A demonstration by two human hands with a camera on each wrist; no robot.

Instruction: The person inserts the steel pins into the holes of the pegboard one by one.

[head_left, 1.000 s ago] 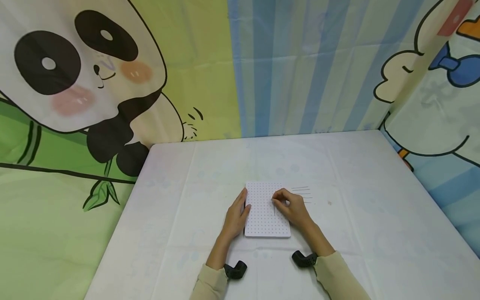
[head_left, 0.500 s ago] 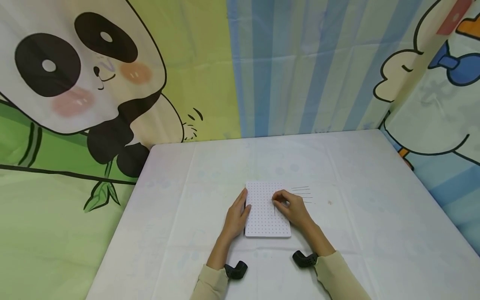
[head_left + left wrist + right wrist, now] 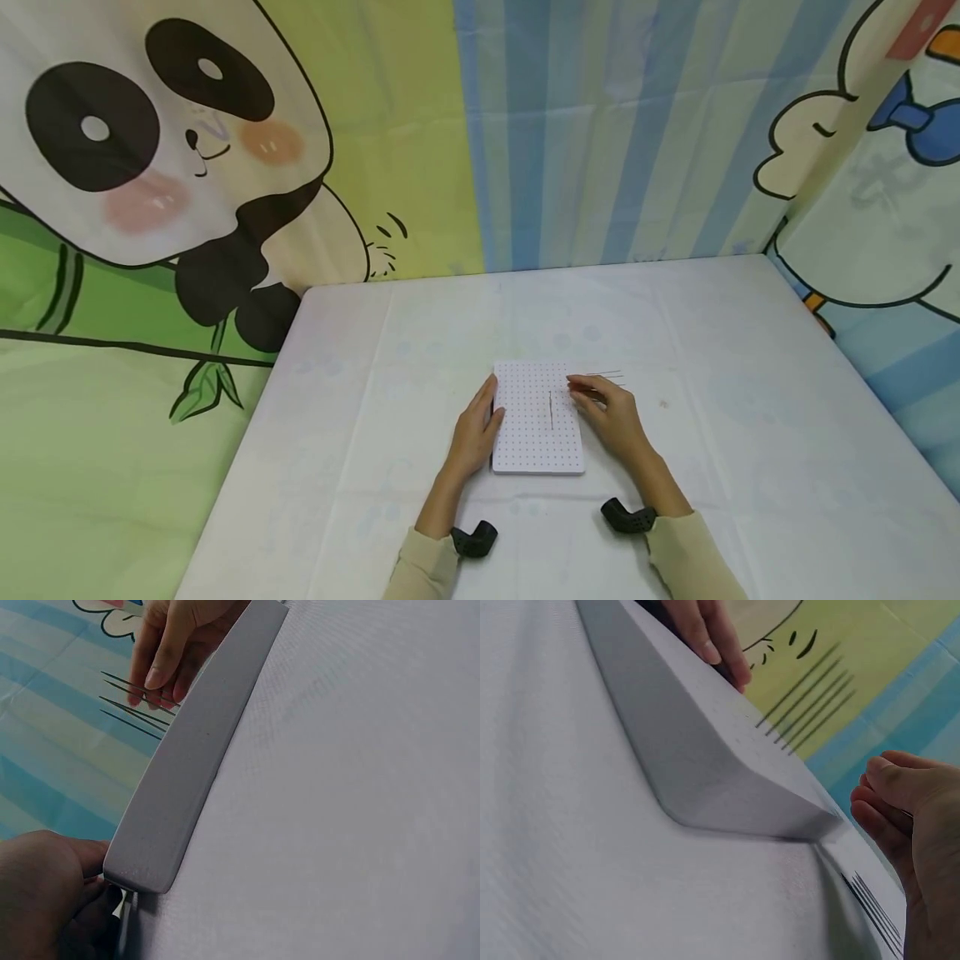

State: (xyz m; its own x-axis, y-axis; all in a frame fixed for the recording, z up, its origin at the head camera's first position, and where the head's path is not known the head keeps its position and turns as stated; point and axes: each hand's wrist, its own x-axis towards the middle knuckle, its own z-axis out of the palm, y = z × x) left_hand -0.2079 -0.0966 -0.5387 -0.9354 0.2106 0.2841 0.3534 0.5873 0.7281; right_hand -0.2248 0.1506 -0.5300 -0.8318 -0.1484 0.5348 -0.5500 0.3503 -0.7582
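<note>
A white board [image 3: 528, 450] dotted with rows of small holes lies on the table. My left hand [image 3: 471, 433] rests along its left side, fingers straight, thumb at the top edge. Several thin, needle-like metal rods [image 3: 802, 690] stand upright in the board, side by side in a row; from the head they overlap into a dark line near the middle. My right hand [image 3: 611, 418] hovers by the board's right edge, fingers loosely bent, with nothing visible between the fingertips. In the right wrist view the right thumb and fingers [image 3: 889, 776] are close together, beyond the standing rods.
Several loose rods [image 3: 606, 372] lie side by side on the white cloth right of the board, partly hidden by the right hand. A white-covered table [image 3: 375, 400] reaches back to a printed curtain [image 3: 562, 167]. Black wrist devices [image 3: 474, 540] sit on both forearms.
My right hand has let go of the rod above the board's middle and moved right, toward the loose rods. That rod now stands uncovered. My left hand stays in place.
</note>
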